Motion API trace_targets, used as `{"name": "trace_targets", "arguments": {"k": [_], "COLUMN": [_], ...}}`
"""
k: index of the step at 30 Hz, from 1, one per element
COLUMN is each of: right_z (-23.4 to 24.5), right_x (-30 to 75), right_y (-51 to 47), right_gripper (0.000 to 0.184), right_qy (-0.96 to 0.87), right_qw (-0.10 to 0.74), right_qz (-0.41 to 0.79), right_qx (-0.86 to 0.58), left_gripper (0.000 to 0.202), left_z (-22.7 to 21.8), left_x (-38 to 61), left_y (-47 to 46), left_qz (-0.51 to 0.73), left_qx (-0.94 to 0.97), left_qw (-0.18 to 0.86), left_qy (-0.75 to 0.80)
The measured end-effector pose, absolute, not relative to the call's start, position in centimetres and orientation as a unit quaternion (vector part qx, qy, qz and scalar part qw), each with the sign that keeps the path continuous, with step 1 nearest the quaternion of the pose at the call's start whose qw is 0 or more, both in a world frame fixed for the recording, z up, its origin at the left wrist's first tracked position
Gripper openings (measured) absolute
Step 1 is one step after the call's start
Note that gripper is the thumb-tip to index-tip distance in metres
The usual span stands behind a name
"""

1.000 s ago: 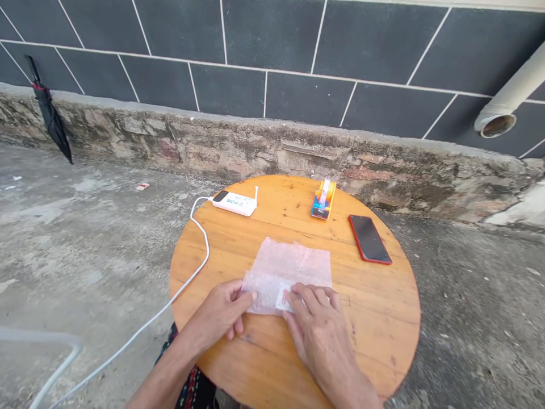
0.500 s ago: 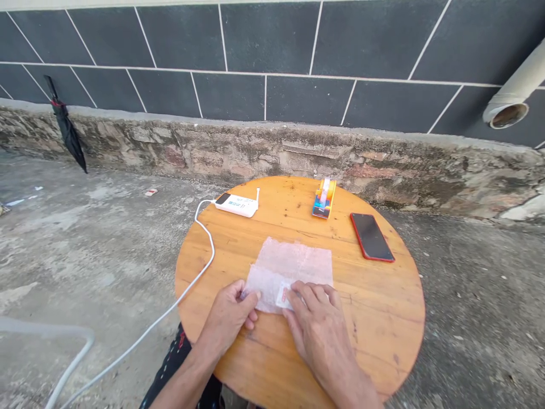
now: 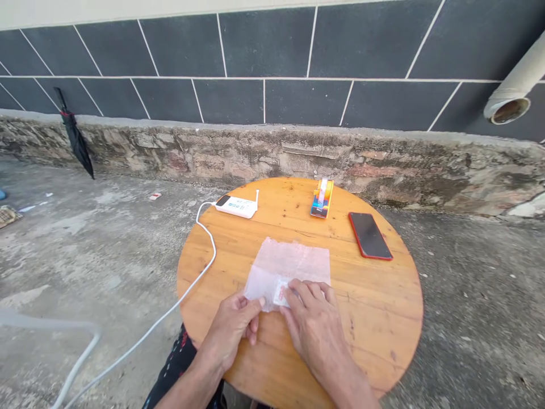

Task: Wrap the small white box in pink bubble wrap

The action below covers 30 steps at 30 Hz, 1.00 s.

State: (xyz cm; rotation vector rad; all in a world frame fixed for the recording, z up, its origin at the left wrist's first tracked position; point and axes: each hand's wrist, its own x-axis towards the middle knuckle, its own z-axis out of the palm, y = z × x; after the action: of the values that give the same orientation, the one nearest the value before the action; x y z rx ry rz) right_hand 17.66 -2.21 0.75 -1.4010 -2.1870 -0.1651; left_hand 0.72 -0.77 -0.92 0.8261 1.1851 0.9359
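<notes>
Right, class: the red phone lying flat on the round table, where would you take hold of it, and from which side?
Pinch the phone across its two long red edges, about mid-length, coming down from above. It lies flat, screen up, on the table, so only those thin sides offer a hold. The right hand, resting on the bubble wrap, is probably the nearer one.

The round desk (image 3: 374, 307) is varnished wood with visible grain. The sheet (image 3: 293, 264) on it looks like translucent bubble plastic. The phone (image 3: 369, 235) is glossy; the floor (image 3: 85, 267) is rough concrete.
</notes>
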Motion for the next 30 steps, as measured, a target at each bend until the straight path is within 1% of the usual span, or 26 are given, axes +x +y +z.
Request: {"name": "trace_targets", "arguments": {"k": [3, 7, 10, 13, 14, 15, 18, 20, 23, 26, 30], "right_z": [0.7, 0.7, 0.9, 1.0, 1.1, 1.1, 1.0, 0.9, 0.7, 0.6, 0.7], "right_x": [17.7, 17.8, 17.8, 17.7, 17.7, 17.7, 17.8, 17.8, 17.8, 17.8, 17.8], "right_y": [-2.2, -2.1, -2.1, -2.0, -2.0, -2.0, -1.9, -1.8, -1.8, -1.8, -1.6], "right_gripper": [0.018, 0.017, 0.016, 0.016, 0.016, 0.016, 0.016, 0.015, 0.016, 0.016, 0.016], "right_qy": [-0.811, -0.812, -0.815, -0.818, -0.818, -0.818, -0.819, -0.82, -0.822, -0.82, -0.816], "right_qw": [0.273, 0.274, 0.265, 0.261, 0.261, 0.263, 0.27, 0.271, 0.27, 0.28, 0.296], "right_qz": [-0.056, -0.057, -0.055, -0.051, -0.05, -0.05, -0.056, -0.059, -0.057, -0.054, -0.053], "right_qx": [-0.515, -0.513, -0.512, -0.511, -0.51, -0.509, -0.503, -0.5, -0.498, -0.496, -0.494], "left_gripper": [0.036, 0.03, 0.026, 0.024, 0.024, 0.024, 0.025, 0.027, 0.031, 0.035, 0.033], "left_z": [-1.3, -1.0, -0.9, -1.0, -1.1, -1.2, -1.3, -1.2, -0.8, -0.4, -0.6], "left_x": [0.9, 1.2, 1.3, 1.5, 1.6, 1.8, 2.4, 2.6, 2.7, 2.6, 2.9], "left_y": [-0.3, 0.2, 0.4, 0.6, 0.7, 0.8, 0.8, 0.7, 0.5, 0.4, 0.9], "left_qz": [0.402, 0.382, 0.367, 0.392, 0.398, 0.397, 0.392, 0.416, 0.453, 0.454, 0.442], "left_qx": [0.397, 0.458, 0.528, 0.586, 0.588, 0.579, 0.508, 0.456, 0.398, 0.376, 0.401], "left_qw": [0.628, 0.561, 0.476, 0.36, 0.348, 0.361, 0.493, 0.564, 0.631, 0.656, 0.626], "left_qy": [0.535, 0.573, 0.6, 0.611, 0.613, 0.614, 0.588, 0.548, 0.488, 0.472, 0.502]}}
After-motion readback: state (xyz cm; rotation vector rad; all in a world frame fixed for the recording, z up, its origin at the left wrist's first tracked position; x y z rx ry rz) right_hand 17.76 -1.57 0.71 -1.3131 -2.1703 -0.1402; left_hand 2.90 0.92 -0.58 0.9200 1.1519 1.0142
